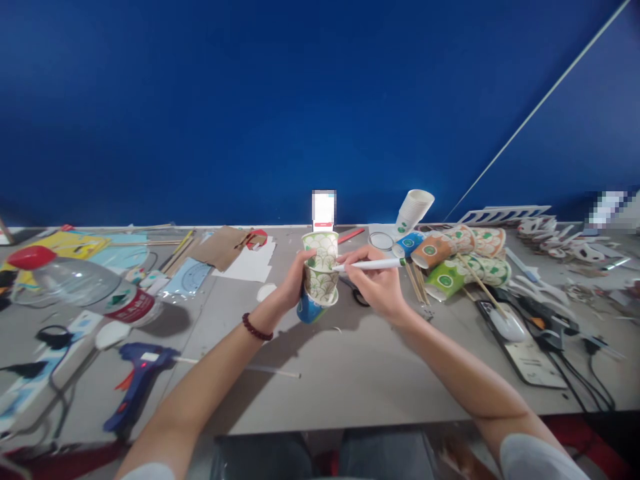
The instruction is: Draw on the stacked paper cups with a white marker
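Note:
My left hand is wrapped round the left side of some paper cups joined end to end, held upright above the table. The upper ones are white with a green scallop print; a blue one shows at the bottom. Between the fingers of my right hand is a white marker pen with a green end. Its tip meets, or nearly meets, the cups' right side near a rim. Fingers of the left hand are partly hidden behind the cups.
A glue gun, a power strip and a plastic bottle lie at the left. To the right are more paper cups, a cup stack, a phone and cables. A blue wall rises behind the table.

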{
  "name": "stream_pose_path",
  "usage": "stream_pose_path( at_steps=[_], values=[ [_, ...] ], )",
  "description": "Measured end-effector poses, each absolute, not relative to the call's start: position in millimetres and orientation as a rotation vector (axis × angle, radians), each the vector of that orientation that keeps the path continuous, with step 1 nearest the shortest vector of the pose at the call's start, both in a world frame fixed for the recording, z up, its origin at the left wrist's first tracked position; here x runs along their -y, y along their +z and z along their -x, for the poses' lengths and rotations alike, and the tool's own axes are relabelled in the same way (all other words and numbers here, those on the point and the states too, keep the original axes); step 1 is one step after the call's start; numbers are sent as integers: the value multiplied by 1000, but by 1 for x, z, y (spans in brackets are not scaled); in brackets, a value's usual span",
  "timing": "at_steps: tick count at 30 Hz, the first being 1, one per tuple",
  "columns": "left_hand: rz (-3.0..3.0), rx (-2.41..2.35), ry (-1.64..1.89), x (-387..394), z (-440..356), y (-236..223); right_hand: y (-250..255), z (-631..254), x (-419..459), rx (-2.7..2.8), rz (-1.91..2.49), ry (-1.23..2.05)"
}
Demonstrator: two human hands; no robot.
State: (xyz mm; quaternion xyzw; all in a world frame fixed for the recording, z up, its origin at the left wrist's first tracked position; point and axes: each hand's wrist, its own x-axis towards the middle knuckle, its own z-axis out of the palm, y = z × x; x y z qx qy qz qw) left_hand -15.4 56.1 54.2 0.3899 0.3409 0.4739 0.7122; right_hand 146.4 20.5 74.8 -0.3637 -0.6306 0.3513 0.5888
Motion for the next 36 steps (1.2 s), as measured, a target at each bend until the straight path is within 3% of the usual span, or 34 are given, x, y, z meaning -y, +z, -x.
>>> stream_pose_path(
  at_steps=[36],
  values=[
    [-793,-758,1164,-58,11,53,65,-144,-25,1460,838,720]
  ],
)
